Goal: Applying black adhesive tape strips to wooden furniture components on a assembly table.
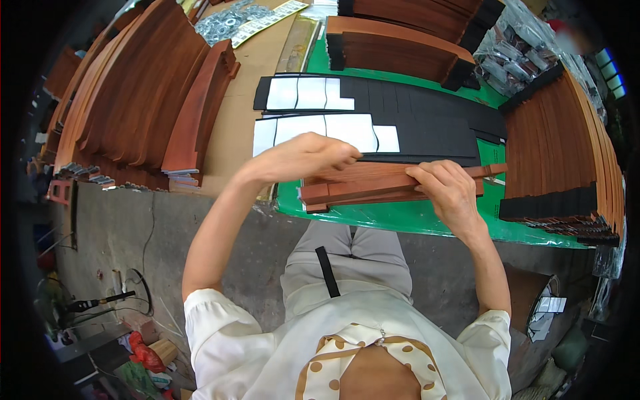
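My right hand [448,193] is closed over a reddish-brown wood-grain profile [373,189] lying along the table's near edge, thumb and fingers around its right part. My left hand [310,157], fingers curled together, hovers above the profile's left part. Whatever it may hold is hidden. Just beyond both hands lie two black sheets cut into strips, the nearer sheet [440,138] and the farther sheet [427,100]. White backing [347,130] shows on their left ends. A narrow black strip [327,272] is over my lap, apart from both hands.
Stacks of wood-grain profiles stand at the left [143,87] and at the right [557,133], the right ones with black ends. More profiles [400,50] lie at the back of the green tabletop [393,220]. Plastic-wrapped parts [517,57] sit at the back right, small metal parts [230,20] at the back left.
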The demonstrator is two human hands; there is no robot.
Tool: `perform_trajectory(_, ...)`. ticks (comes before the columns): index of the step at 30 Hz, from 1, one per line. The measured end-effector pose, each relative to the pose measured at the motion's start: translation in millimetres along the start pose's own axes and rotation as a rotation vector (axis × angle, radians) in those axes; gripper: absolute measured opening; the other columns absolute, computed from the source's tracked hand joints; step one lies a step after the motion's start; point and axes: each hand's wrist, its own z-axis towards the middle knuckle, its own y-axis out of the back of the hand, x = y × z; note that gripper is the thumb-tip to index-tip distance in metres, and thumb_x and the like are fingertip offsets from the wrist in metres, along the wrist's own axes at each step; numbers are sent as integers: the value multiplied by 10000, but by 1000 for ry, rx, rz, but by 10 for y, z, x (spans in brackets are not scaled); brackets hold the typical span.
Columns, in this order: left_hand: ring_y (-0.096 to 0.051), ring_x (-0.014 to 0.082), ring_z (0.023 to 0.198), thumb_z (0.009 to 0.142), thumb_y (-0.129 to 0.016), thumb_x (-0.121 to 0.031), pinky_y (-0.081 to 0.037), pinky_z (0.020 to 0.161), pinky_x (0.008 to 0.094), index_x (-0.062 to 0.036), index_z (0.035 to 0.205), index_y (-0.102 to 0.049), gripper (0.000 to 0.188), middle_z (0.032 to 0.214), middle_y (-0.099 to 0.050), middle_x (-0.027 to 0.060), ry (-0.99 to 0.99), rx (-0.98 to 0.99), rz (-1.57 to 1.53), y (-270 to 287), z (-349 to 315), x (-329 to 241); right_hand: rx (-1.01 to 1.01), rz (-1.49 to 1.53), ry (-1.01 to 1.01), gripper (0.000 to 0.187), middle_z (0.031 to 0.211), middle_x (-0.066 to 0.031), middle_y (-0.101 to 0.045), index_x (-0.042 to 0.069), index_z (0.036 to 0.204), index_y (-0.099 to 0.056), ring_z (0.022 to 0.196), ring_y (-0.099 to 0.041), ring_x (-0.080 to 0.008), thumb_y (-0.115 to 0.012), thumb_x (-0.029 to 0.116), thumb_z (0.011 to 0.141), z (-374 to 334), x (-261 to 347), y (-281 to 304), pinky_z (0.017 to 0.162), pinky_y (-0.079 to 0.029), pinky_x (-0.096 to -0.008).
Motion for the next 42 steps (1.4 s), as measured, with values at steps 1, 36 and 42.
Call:
perform_trajectory(1, -605, 190, 1016, 972, -472, -328, -463, 910, 318, 39, 1206, -577, 448, 1086, -651, 133, 0, 6, 3, 42, -34, 24, -2, -2, -6, 298, 884, -50, -635, 48, 969, -652, 796, -608, -221, -682, 25, 674, -28, -28, -9, 700, -490, -339)
perform_trajectory(36, -586, 201, 999, 817, -647, -165, -516, 837, 321, -119, 1079, -677, 268, 1177, -635, -5, -488, 30, 790, 32, 1157, 889, 567, -164, 255, 65, 738, -145, -638, 2, 755, -599, 671, -666, -275, -596, 65, 740, 793, -1321, -1148, 579, -550, -357)
perform_trajectory(42, -631, 183, 895, 879, -604, -142, -517, 780, 295, -39, 1095, -657, 245, 1082, -667, 63, -282, -10, 431, 246, 1025, 702, 449, 289, -355, 81, 675, -162, -621, 31, 778, -612, 622, -632, -321, -565, 95, 788, 1060, -1219, -721, 605, -498, -416)
